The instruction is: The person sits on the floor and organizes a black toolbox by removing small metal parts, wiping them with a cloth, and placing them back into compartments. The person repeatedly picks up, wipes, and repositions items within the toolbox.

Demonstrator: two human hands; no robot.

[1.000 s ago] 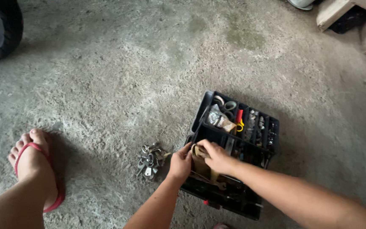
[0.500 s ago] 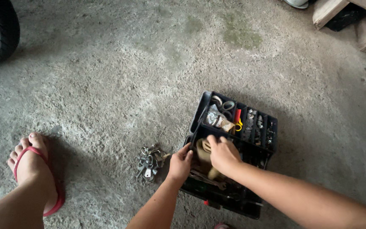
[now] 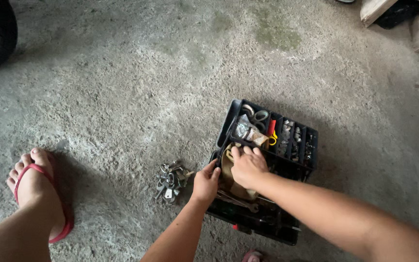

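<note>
Your right hand presses, fingers curled, on a tan cloth in the open black toolbox; whether it pinches the cloth, you cannot tell. Your left hand clasps the box's near edge. The cloth looks soft and light, so bunch a fold. Loose wrenches lie beneath; metal fittings sit beside on rough concrete floor.

both hands in black toolbox, keys beside it

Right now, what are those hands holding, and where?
The left hand grips the black toolbox by its left rim; the right hand presses on tan cloth inside, grasp unclear.
</note>
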